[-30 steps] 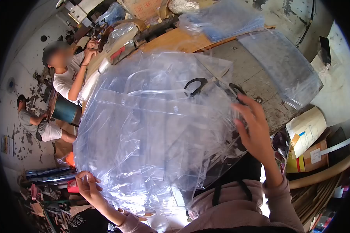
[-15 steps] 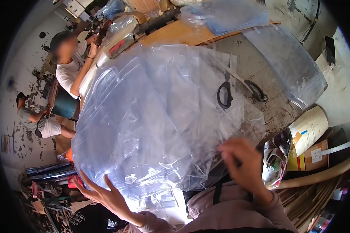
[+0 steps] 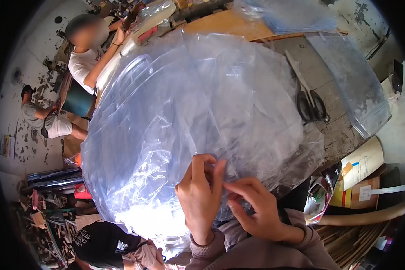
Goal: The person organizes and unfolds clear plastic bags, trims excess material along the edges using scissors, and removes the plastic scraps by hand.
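Observation:
A large heap of clear plastic sheeting spreads over the table in front of me. At its near edge my left hand is closed, thumb and curled fingers pinching the film. Just right of it, my right hand has its fingers bent towards the left thumb. What lies between the right fingertips is too fine to make out. Beyond the sheeting, on its right side, lie scissors with black handles, touched by neither hand.
Folded clear plastic lies at the table's right end, a bluish stack at the back. A cardboard box stands below right. One person works at the far left, another behind. A person in a black cap is lower left.
My left hand has come from the left edge of the sheeting to the middle, and my right hand has moved left beside it. The scissors' handles are closer together and further right in view.

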`<state>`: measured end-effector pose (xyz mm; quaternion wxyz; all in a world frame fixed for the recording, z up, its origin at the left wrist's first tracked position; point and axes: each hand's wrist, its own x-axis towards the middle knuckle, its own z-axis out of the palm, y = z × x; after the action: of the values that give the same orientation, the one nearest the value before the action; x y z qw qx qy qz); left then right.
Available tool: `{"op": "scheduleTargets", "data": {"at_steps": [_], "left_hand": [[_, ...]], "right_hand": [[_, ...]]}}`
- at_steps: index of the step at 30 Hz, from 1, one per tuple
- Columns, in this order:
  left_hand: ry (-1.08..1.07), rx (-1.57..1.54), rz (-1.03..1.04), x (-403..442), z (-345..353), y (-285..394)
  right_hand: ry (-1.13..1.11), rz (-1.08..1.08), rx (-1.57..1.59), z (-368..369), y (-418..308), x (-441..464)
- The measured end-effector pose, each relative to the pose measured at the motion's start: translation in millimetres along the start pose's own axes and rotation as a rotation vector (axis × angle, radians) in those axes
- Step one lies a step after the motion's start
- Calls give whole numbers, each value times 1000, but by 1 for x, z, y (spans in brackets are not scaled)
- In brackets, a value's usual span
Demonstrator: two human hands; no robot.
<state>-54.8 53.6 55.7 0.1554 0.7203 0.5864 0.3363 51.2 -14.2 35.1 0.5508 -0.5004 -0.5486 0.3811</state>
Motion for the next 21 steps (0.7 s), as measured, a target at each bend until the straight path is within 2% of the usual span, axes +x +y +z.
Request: {"op": "scheduleTargets", "data": {"at_steps": [1, 3, 8, 11, 21], "left_hand": [[-5, 5, -9, -2, 0, 2], [-111, 98, -35, -6, -1, 8], [-176, 181, -11, -14, 3, 17], [-171, 127, -7, -14, 3, 17], [-143, 131, 37, -17, 10, 15]], "right_hand": [[-5, 10, 5, -2, -2, 0], [67, -71, -209, -13, -3, 0], [167, 39, -14, -27, 9, 2], [202, 88, 59, -28, 11, 3], [171, 50, -40, -31, 14, 2]]}}
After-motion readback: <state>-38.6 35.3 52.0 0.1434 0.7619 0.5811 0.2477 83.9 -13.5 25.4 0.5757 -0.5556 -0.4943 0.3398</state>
